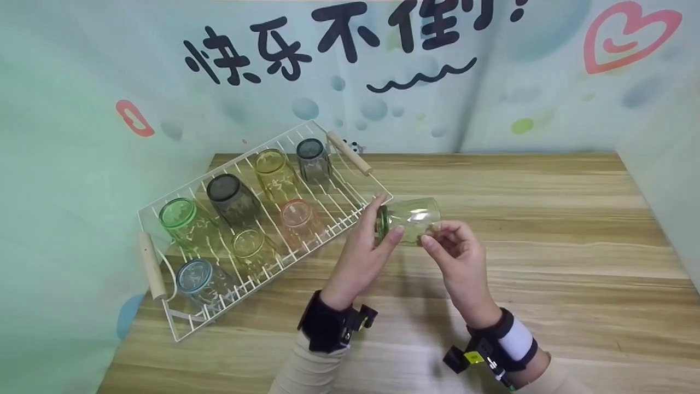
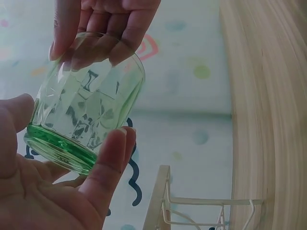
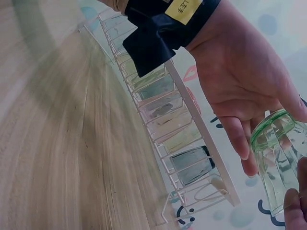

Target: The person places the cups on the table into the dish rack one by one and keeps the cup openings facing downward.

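Note:
A clear green-tinted drinking glass (image 1: 416, 216) is held on its side between both hands, above the table in front of the rack's right end. At its thick green base, my left hand (image 1: 358, 260) grips it, thumb on one side and fingers on the other, as the left wrist view also shows. My right hand (image 1: 465, 268) pinches the thin rim at the opposite end. Some right fingertips (image 2: 81, 57) show through the glass wall in the left wrist view. Only part of the glass (image 3: 274, 158) enters the right wrist view.
To the left stands a white wire rack (image 1: 284, 269) with wooden handles (image 1: 350, 153). Upside-down glasses sit in it, among them a green one (image 1: 180, 216), a dark grey one (image 1: 232, 200), a pink one (image 1: 301, 221) and a blue one (image 1: 197, 279). A printed curtain (image 1: 350, 109) hangs behind.

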`<state>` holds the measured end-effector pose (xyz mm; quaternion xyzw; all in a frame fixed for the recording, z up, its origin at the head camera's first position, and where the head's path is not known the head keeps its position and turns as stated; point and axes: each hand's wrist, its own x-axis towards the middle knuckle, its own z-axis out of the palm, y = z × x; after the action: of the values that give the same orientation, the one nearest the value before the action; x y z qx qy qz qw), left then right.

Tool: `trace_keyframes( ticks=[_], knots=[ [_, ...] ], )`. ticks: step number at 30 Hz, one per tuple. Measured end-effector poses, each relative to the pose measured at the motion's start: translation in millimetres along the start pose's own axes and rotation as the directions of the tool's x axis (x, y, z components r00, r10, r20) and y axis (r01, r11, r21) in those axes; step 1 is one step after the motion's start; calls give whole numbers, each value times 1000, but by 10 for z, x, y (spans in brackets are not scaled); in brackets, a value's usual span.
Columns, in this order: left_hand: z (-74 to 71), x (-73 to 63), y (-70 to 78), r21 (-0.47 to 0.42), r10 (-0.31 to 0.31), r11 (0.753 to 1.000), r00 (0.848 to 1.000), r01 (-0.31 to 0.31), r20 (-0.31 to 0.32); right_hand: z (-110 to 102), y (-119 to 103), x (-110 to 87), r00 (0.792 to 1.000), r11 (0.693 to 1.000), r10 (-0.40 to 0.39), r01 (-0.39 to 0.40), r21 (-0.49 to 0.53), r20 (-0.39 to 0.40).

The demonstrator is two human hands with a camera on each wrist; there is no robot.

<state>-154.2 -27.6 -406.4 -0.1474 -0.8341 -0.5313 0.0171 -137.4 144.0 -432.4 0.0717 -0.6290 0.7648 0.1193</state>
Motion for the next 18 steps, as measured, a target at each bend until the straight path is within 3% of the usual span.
trace_keyframes(
  ticks=[7,13,18],
  knots=[
    [-50,16,26,-76,-67,995,997,65,-27,23,21,10,1000,1000,3,-3,4,-6],
    [-88,23,72,-88,-56,995,996,50,-65,52,40,19,1000,999,28,-28,-21,-11],
    [-123,31,105,-34,-28,999,994,25,-104,67,83,28,997,995,74,-75,-60,-24]
  ],
)
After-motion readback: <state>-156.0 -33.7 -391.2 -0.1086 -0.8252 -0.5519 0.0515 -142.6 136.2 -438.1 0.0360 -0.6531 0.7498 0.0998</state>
